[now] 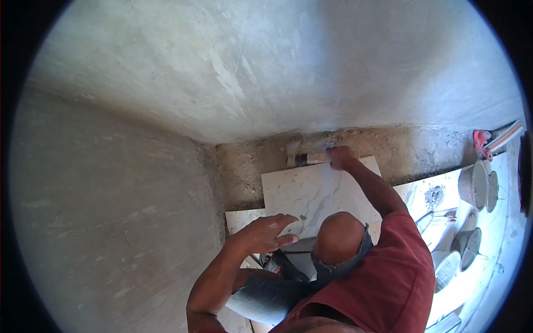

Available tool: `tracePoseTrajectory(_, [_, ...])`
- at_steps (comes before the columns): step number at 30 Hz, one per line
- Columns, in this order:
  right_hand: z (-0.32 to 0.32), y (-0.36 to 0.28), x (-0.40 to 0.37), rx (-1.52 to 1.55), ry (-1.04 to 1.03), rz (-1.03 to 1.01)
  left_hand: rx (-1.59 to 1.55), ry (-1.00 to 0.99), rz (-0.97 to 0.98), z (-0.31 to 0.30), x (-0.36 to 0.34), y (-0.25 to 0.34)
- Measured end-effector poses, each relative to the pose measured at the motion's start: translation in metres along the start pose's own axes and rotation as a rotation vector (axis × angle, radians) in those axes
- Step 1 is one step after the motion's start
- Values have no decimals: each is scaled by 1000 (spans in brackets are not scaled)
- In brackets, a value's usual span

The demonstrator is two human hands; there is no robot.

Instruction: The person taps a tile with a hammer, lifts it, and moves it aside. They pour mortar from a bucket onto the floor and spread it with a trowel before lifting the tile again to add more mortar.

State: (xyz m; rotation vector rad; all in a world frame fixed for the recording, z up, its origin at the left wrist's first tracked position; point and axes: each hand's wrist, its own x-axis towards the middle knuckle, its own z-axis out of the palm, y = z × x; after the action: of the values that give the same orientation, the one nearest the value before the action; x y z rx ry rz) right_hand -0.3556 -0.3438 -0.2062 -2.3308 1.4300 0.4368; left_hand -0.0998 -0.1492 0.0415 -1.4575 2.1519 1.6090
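Note:
My right hand (342,157) is closed around the handle of a mallet (311,159). The mallet's blurred pale head, with a dark band beside it, points left at the far edge of a large white marbled tile (311,186). Nearer to me, my left hand (268,233) hovers over the tile's near left part, fingers apart and holding nothing. A second pale tile (241,218) lies at the left beside the large one. My bent knees cover part of the floor in front of me.
Bare rough ground (244,172) runs along the foot of the grey wall (266,66). Another wall stands close on the left. Buckets (473,186) sit on bright tiles at the right, near a pile of grey debris (435,196) and a red object (481,145).

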Motion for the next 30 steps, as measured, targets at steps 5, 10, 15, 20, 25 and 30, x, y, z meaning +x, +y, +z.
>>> tracePoseTrajectory(5, [7, 7, 6, 7, 140, -209, 0, 13, -54, 0, -3, -7])
tracePoseTrajectory(10, [9, 7, -1, -7, 41, -118, -17, -2, -45, -2, -7, -2])
tracePoseTrajectory(15, [0, 17, -7, -27, 69, -178, -8, -10, -52, -1, -1, -3])
tracePoseTrajectory(20, [-4, 14, -21, 15, 78, -176, -41, -6, -63, -1, -8, 2])
tracePoseTrajectory(25, [-13, 53, -8, -103, -63, -73, 8, 2, -77, -4, -8, 2])
tracePoseTrajectory(30, [-12, 37, -41, -40, -34, -199, -19, -9, -37, 2, -6, 1])
